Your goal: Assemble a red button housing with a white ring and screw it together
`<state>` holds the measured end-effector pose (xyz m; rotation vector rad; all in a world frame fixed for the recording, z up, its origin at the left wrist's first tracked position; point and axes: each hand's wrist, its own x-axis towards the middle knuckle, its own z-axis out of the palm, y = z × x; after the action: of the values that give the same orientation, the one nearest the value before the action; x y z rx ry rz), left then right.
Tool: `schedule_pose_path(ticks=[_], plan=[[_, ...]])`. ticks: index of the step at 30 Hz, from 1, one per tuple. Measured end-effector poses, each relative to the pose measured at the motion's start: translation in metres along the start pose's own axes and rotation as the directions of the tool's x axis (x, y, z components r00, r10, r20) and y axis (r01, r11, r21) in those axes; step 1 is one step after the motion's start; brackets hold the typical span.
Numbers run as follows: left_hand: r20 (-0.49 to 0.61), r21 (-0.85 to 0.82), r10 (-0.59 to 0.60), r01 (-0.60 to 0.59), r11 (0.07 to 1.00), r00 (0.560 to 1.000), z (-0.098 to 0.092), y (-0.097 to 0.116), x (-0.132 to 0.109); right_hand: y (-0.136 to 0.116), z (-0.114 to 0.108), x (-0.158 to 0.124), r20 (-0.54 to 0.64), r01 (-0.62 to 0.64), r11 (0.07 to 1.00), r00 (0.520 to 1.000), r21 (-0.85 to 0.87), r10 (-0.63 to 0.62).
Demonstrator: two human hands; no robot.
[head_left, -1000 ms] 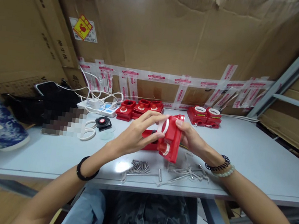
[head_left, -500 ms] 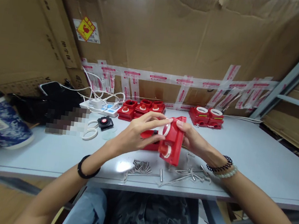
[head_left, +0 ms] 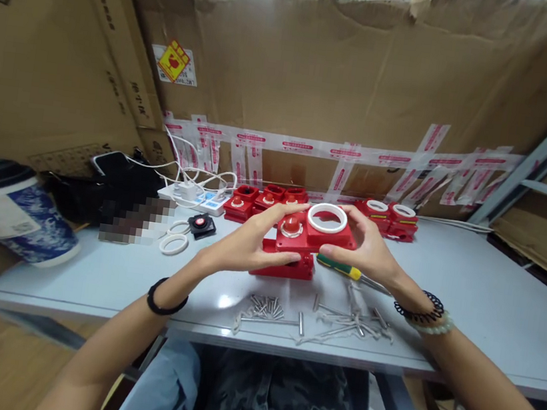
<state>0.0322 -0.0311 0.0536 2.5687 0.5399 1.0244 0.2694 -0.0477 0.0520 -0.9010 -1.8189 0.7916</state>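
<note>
Holding a glossy red plastic housing [head_left: 315, 234] between both hands, we keep it flat, face up, just above a second red housing [head_left: 281, 266] that lies on the pale, smooth table [head_left: 468, 291]. Our left hand [head_left: 243, 245] curls its fingers against the housing's left edge, thumb low and index finger stretched over the top near a domed red button [head_left: 291, 225] set in a pale collar. Our right hand [head_left: 371, 251] closes on the right edge, thumb under the corner and fingers bent over the far rim. A white ring [head_left: 327, 217], round and matte, sits on the right half of the upper face.

Just under our right hand lies a screwdriver [head_left: 345, 270] with a green and yellow handle. Nearer to us, short bright metal screws [head_left: 265, 307] lie in a loose heap, with long thin metal pins [head_left: 349, 316] scattered beside them. Farther back stand more red housings [head_left: 267, 199] in a row on the left and two more with white rings [head_left: 390, 217] on the right. Loose white rings [head_left: 173, 243] and a small black part [head_left: 202, 223] lie to the left, near a white power strip [head_left: 194, 198] with tangled cables. Creased brown cardboard [head_left: 321, 70], banded with printed tape, walls the back.
</note>
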Motion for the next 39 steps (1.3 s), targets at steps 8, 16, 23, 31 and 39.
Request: schedule_pose_path(ticks=[8, 16, 23, 31, 39], plan=[[0.106, 0.111, -0.062, 0.050, 0.993, 0.992, -0.006, -0.009, -0.020, 0.001, -0.001, -0.001, 0.134, 0.168, 0.898, 0.983, -0.408, -0.123], [-0.127, 0.547, -0.411, 0.410, 0.730, 0.903, -0.074, -0.057, -0.086, 0.011, -0.015, 0.005, -0.154, 0.026, 0.855, 0.980, -0.518, -0.123], [-0.134, 0.619, -0.558, 0.509, 0.598, 0.819, -0.088, -0.109, -0.116, 0.010, -0.012, 0.006, -0.140, 0.022, 0.837, 0.983, -0.546, -0.118], [-0.176, 0.554, -0.555, 0.548, 0.627, 0.813, -0.091, -0.108, -0.103, 0.012, -0.014, 0.005, -0.147, 0.026, 0.847, 0.982, -0.530, -0.122], [0.008, 0.177, -0.306, 0.300, 0.937, 0.952, -0.033, -0.040, -0.018, 0.014, -0.017, 0.007, -0.212, 0.041, 0.857, 0.962, -0.513, -0.173]])
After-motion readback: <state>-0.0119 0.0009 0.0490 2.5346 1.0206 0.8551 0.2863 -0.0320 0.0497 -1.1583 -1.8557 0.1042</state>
